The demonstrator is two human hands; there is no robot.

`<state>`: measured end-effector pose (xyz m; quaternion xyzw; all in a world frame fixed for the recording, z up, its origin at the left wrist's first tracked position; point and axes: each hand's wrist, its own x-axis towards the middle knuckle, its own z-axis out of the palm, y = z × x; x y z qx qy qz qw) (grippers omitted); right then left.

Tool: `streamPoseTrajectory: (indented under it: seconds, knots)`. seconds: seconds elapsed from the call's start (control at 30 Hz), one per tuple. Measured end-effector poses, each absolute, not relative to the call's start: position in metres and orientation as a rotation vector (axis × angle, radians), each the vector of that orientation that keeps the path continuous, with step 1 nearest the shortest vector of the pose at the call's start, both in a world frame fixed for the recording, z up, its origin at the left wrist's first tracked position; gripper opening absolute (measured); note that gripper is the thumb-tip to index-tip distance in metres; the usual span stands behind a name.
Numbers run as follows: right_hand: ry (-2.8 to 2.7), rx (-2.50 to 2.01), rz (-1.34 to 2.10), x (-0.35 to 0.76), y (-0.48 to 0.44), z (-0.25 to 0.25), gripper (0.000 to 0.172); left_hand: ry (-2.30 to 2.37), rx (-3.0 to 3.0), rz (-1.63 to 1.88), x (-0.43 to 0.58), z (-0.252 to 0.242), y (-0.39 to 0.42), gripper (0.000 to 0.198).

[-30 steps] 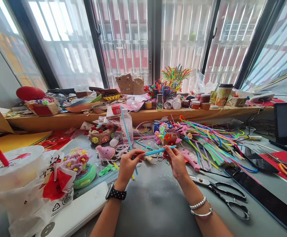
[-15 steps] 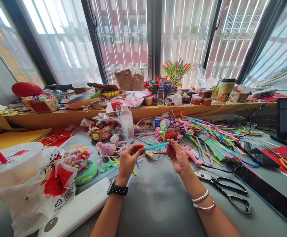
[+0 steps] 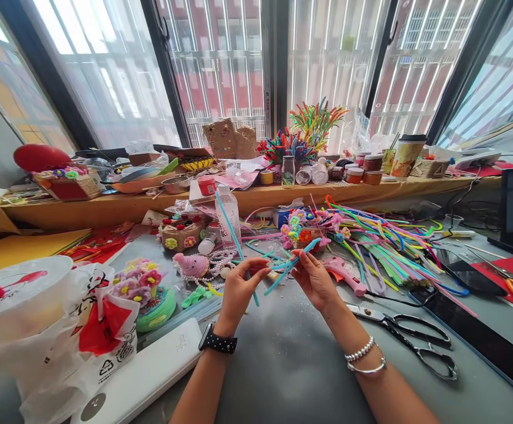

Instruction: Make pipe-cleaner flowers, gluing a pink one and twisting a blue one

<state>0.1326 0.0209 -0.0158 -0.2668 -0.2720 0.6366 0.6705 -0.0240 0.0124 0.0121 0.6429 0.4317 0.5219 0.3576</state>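
Note:
Both of my hands are raised over the grey table, pinching light blue pipe cleaners. My left hand, with a black watch on its wrist, is closed on a blue pipe cleaner that slants up to the left past a clear bottle. My right hand, with a pearl bracelet on its wrist, pinches a second blue pipe cleaner that crosses between the two hands, tilted up to the right. The fingertips of both hands nearly meet.
A heap of coloured pipe cleaners lies right of my hands, with a pink glue gun, black scissors and a dark tablet. At left stand a plastic bag with a cup, a white power bank and small flower baskets.
The pipe cleaner between my hands has tilted from nearly level to slanting up right, and its lower end now sticks out below. My hands have drawn closer together.

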Motion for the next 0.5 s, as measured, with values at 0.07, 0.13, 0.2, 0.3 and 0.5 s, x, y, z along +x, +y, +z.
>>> streamPoseTrajectory:
  seconds: [0.07,0.13,0.2,0.3,0.5]
  knots:
    - [-0.625,-0.598,1.437,0.1321,0.0209,-0.0167,0.020,1.095,1.626,1.355,-0.0246,0.0132,0.0119,0.021]
    - [-0.633,-0.596,1.437,0.1322,0.0205,-0.0173,0.019,1.068,1.601,1.366,-0.0248,0.0130,0.0119,0.021]
    - [-0.634,-0.593,1.428,0.1328,0.0201,-0.0170,0.018,1.052,1.606,1.380,-0.0247,0.0121,0.0120,0.022]
    - [-0.611,-0.544,1.441,0.1335,0.0199,-0.0143,0.018,1.062,1.649,1.381,-0.0240,0.0113,0.0116,0.020]
    - [-0.557,-0.491,1.478,0.1336,0.0183,-0.0100,0.020,1.066,1.666,1.342,-0.0226,0.0125,0.0099,0.021]
